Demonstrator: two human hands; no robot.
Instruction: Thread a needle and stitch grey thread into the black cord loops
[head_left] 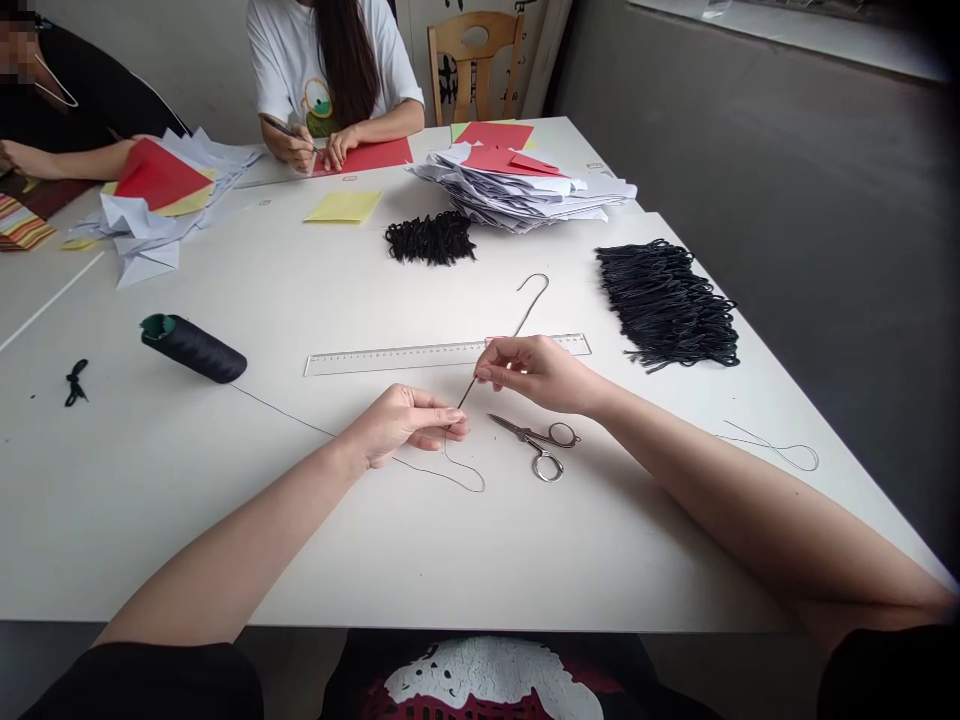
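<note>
My right hand (536,372) pinches a long thin metal hook needle (517,322), whose curved end points away over a clear ruler (390,357). My left hand (409,422) is closed in a pinch on a dark thread (457,478) right at the needle's lower tip. The thread loops on the white table (187,500) and runs left to a black thread spool (193,347) lying on its side. Small silver scissors (541,442) lie just below my right hand, untouched.
Black cord bundles lie at the right (666,305) and centre back (431,238). A stack of white and red paper (521,185) sits behind. Two other people work with paper at the far end (330,95). A loose thread (780,450) lies near the right edge; a wooden chair (474,60) stands beyond.
</note>
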